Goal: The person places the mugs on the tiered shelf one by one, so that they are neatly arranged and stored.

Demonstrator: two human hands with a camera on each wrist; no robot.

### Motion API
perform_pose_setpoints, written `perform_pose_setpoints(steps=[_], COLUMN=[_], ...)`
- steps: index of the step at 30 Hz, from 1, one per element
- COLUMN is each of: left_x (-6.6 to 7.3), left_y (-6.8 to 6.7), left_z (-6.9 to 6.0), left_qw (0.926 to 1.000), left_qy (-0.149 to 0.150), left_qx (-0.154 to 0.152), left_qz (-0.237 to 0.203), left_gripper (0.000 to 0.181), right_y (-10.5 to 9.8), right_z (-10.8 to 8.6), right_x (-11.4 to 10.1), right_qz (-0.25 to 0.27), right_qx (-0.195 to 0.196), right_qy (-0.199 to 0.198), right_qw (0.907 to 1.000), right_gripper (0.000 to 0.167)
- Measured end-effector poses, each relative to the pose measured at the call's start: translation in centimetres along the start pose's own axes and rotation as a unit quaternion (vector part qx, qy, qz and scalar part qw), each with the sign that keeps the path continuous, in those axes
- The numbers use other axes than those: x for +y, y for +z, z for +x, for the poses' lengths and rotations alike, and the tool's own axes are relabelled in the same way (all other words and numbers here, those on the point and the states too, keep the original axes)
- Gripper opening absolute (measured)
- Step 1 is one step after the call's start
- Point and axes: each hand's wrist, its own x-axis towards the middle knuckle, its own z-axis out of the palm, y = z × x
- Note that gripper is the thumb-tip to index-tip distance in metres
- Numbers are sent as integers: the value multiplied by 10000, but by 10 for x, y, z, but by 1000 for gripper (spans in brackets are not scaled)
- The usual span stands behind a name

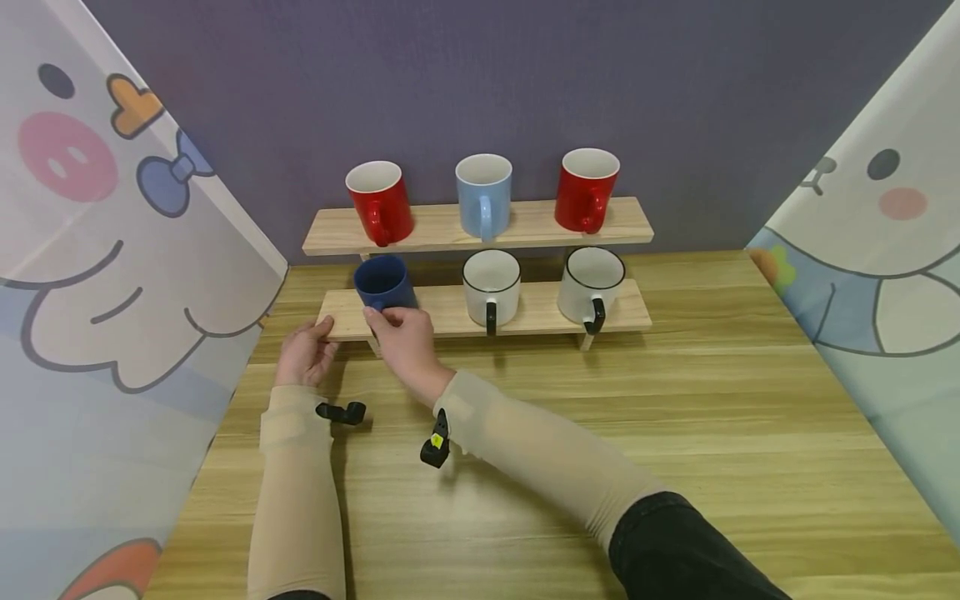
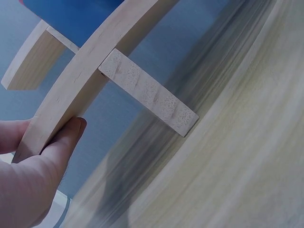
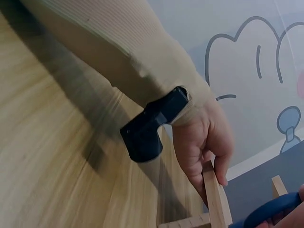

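Observation:
My left hand (image 1: 303, 354) grips the left end of the lower wooden shelf (image 1: 442, 321), and in the left wrist view its thumb (image 2: 66, 140) lies against the board's underside. A dark blue mug (image 1: 384, 283) stands on that shelf near its left end. My right hand (image 1: 407, 343) pinches the handle of this mug, and the fingers hide most of the handle in the head view. The right wrist view catches the blue handle (image 3: 273, 209) with a bit of the right hand at the lower right corner.
Two white mugs with black rims and handles, one in the middle (image 1: 491, 287) and one to the right (image 1: 591, 285), share the lower shelf. Above, the upper shelf (image 1: 431, 225) carries a left red mug (image 1: 381, 204), a light blue mug (image 1: 483, 196) and a right red mug (image 1: 587, 192).

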Motion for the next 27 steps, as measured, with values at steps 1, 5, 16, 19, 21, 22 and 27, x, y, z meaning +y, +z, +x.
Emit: perform_pose_setpoints(steps=[1,5,16,19,21,22,27], left_x=[0,-1,0,0,0,0,-1], left_y=[0,0,-1,-1,-1,-1,-1], left_z=[0,-1,0,1,1,1,1], left_qw=[10000,9999,9998,9999,9999,9999,9999], left_qy=[5,41,53,32,22,22,28], left_qx=[-10,-58,-161,-142,-133,-131,-105], left_qz=[18,106,90,81,48,42,-52], left_gripper=[57,63,65,66,66,66,65], right_y=[-1,-5,-28,-37,-44,-48,-69], right_z=[1,1,-6,-12,-18,-21,-35], right_x=[0,-2,-4,-7,-10,-11,-19], right_qz=[-37,-78,345,322,373,404,738], right_qx=[-10,-89,-353,-452,-537,-578,-757], right_qy=[2,3,-179,-268,-327,-366,-557], right_qw=[10000,9999,9986,9981,9973,9968,9928], right_gripper=[27,26,16,16,16,16,20])
